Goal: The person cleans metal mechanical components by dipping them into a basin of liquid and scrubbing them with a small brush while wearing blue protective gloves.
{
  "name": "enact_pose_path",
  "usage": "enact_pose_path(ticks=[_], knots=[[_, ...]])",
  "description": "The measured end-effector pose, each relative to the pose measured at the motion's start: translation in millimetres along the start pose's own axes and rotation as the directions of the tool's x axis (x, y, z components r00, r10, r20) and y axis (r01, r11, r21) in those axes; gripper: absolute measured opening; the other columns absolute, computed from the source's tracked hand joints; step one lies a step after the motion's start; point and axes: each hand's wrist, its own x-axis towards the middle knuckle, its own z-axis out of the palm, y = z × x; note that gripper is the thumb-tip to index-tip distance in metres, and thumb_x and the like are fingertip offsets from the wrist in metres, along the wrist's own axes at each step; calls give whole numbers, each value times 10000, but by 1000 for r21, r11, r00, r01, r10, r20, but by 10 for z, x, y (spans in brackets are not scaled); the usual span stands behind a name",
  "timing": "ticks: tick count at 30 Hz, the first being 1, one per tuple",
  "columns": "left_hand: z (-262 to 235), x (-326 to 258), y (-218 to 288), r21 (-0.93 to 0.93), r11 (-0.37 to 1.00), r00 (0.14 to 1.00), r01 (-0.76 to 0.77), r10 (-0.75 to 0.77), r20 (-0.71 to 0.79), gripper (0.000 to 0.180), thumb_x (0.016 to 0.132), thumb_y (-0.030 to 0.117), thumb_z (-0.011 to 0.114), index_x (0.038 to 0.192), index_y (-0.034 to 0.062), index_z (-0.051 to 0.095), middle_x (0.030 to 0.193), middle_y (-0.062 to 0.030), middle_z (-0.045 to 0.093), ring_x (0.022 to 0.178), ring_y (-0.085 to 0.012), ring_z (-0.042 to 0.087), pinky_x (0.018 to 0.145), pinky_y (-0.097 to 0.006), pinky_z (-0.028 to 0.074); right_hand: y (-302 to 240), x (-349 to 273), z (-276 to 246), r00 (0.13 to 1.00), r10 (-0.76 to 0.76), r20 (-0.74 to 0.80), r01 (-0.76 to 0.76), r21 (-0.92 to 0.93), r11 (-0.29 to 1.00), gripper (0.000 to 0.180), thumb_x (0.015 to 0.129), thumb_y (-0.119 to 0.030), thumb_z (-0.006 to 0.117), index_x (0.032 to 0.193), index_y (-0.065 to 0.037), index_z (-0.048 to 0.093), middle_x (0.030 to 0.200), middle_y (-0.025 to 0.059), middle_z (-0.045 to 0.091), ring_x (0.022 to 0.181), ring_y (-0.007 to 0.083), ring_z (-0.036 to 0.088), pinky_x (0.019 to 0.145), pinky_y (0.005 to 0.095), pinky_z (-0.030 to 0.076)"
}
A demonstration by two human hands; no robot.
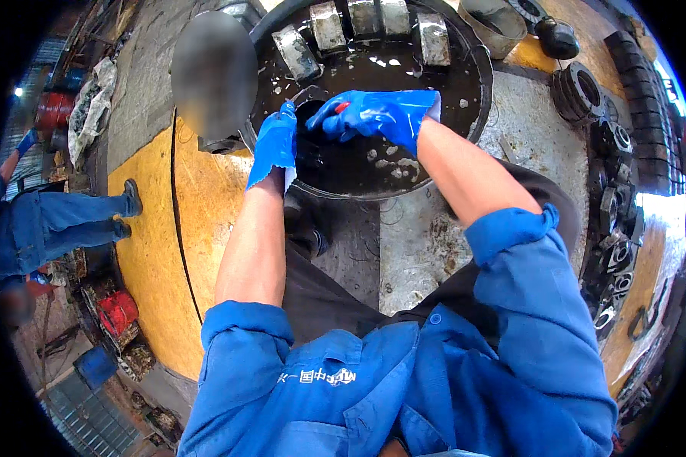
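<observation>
At upper centre, the left hand (pixel 273 142), finger state impossible to tell, likely steadies a dark part (pixel 311 94) for the right hand (pixel 364 114), its fingers curled.

Metal blocks (pixel 364 18) crowd the tub (pixel 484 76) at its far side, leaving a gap before the right gloved hand (pixel 362 113).

Glossy, rubbery-looking blue gloves (pixel 404 113) are gleaming on the left hand (pixel 274 143) and right hand (pixel 362 114) beside a dark, metallic part (pixel 310 94). Matt cloth is creasing across a blue jacket (pixel 320 411). Metal blocks (pixel 328 27) are showing rough, blotched faces; dark liquid (pixel 373 76) is shining glossily in a dull-rimmed tub (pixel 481 76), and scuffed, stained flooring (pixel 427 251) is carrying a patchy sheen.
</observation>
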Motion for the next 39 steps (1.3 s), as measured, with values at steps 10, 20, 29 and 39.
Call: enact_pose_path(ticks=[10,20,29,39], knots=[[50,83,-148,-18,998,998,-57,56,-8,642,1071,519,390,1156,-31,708,1090,-294,713,1050,-473,658,915,-491,500,-3,-47,336,955,-87,282,280,-959,-44,327,905,-161,661,1219,-228,725,1132,73,728,1012,294,707,795,437,587],[-33,-362,284,-17,981,980,-192,191,-46,554,1078,450,435,1176,-20,712,1091,-241,740,987,-373,693,885,-453,518,420,179,250,675,-666,319,310,-941,-137,284,939,-288,654,1197,-181,709,1046,104,653,899,313,644,814,424,554],[9,-451,243,-181,982,998,-53,48,-33,611,1075,507,426,1230,-20,692,1164,-201,726,1024,-331,659,939,-436,491,83,55,566,925,-367,-95,-13,-975,220,327,921,-185,654,1244,-183,702,1250,95,704,1087,308,704,890,443,568],[15,132,-160,42,994,994,-98,99,-38,655,1064,550,415,1158,-26,714,1049,-238,734,980,-393,667,907,-465,498,102,7,412,894,18,-449,28,94,995,290,965,-189,664,1211,-53,738,1049,99,756,919,189,707,841,337,585]])
